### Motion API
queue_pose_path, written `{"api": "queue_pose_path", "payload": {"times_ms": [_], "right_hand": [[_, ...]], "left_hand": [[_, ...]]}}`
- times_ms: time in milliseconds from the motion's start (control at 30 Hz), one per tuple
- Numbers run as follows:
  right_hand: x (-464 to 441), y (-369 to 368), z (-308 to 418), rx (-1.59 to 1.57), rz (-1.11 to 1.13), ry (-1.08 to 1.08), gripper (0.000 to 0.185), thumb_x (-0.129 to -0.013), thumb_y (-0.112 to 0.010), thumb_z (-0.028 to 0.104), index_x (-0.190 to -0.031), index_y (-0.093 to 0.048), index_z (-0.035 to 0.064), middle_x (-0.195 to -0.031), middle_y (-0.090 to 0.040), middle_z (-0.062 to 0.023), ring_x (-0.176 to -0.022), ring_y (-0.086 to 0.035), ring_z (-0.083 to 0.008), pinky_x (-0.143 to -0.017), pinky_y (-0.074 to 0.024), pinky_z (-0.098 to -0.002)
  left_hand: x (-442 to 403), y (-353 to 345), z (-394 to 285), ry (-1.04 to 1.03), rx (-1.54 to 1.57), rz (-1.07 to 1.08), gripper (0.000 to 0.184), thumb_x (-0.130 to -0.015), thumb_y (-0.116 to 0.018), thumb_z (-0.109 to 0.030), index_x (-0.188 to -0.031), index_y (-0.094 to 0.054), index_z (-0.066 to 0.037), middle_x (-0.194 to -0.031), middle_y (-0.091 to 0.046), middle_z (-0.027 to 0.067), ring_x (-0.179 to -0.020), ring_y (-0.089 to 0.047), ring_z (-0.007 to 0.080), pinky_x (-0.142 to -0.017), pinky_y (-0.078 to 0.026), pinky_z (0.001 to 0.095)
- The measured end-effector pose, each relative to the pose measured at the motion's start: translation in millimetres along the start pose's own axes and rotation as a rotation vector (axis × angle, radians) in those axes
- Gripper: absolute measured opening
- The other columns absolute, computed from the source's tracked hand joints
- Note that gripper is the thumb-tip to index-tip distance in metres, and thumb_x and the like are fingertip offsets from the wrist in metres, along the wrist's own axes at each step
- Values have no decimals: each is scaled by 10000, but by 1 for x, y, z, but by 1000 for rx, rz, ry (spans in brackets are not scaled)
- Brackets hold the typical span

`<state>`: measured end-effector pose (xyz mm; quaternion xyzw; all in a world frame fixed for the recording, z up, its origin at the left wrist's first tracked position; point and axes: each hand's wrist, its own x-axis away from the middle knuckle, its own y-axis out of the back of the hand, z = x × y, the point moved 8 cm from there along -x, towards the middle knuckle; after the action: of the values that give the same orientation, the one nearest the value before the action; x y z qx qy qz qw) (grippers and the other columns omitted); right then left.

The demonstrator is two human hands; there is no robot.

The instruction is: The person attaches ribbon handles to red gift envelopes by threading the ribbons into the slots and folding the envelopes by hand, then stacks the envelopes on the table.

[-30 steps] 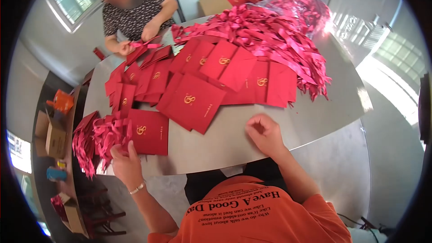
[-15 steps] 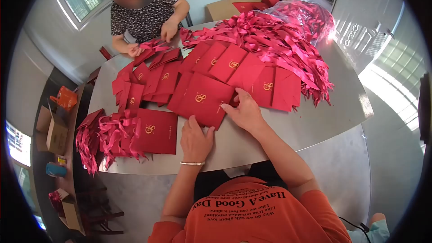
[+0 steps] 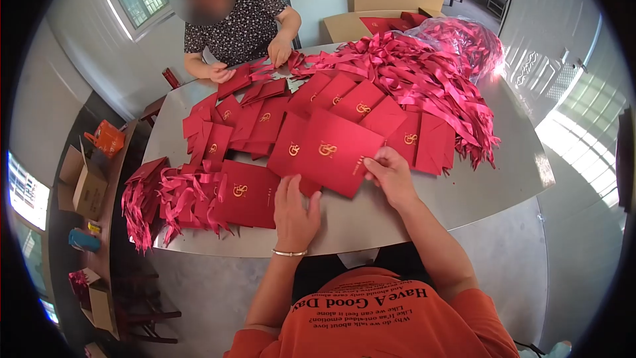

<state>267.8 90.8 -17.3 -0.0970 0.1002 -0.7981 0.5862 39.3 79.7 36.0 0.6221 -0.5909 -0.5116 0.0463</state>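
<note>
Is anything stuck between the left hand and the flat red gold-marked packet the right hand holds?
Nothing visible is. The left hand is near the packet, at its lower left, and the right hand pinches its right edge.

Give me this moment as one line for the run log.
Right hand: pinching gold-marked red piece by right edge | Left hand: open, near its lower left corner, contact unclear | Ribbon pile: far side of table
</note>
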Motion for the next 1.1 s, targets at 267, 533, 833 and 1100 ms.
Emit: {"api": "queue_pose_path", "payload": {"times_ms": [267, 533, 833, 1100], "right_hand": [[56, 35, -5, -36, -20, -16, 69, -942, -598, 74, -912, -540, 98, -806, -655, -24, -647, -596, -86, -565, -467, -214], [75, 48, -3, 3, -103, 30, 209, -948, -554, 9, -1157, -538, 8, -955, -666, -78, -740, -658, -139, -649, -545, -249], [92, 57, -1, 23, -142, 36, 277, -949, -543, 8, -1221, -497, -20, -983, -672, -117, -772, -675, -166, -666, -568, -282], [105, 60, -5, -18, -183, 32, 250, -954, -550, 41, -1171, -454, -39, -972, -662, -143, -732, -685, -185, -584, -560, -278]], "left_hand": [[-30, 4, -38, -234, 123, -65, 294, -823, -656, -59, -1104, -621, 22, -1046, -672, 164, -989, -639, 328, -912, -491, 422], [-37, -14, -57, -176, 186, -112, 350, -824, -647, -52, -1167, -595, -1, -1142, -625, 201, -1054, -602, 341, -905, -485, 413], [-34, -32, -75, -285, 128, 86, 364, -854, -609, -79, -1202, -568, 20, -1238, -581, 251, -1146, -571, 384, -1000, -448, 443], [-27, -27, -98, -436, 41, 0, 289, -828, -624, -40, -1107, -620, 34, -1179, -626, 234, -1111, -603, 382, -982, -463, 462]]}}
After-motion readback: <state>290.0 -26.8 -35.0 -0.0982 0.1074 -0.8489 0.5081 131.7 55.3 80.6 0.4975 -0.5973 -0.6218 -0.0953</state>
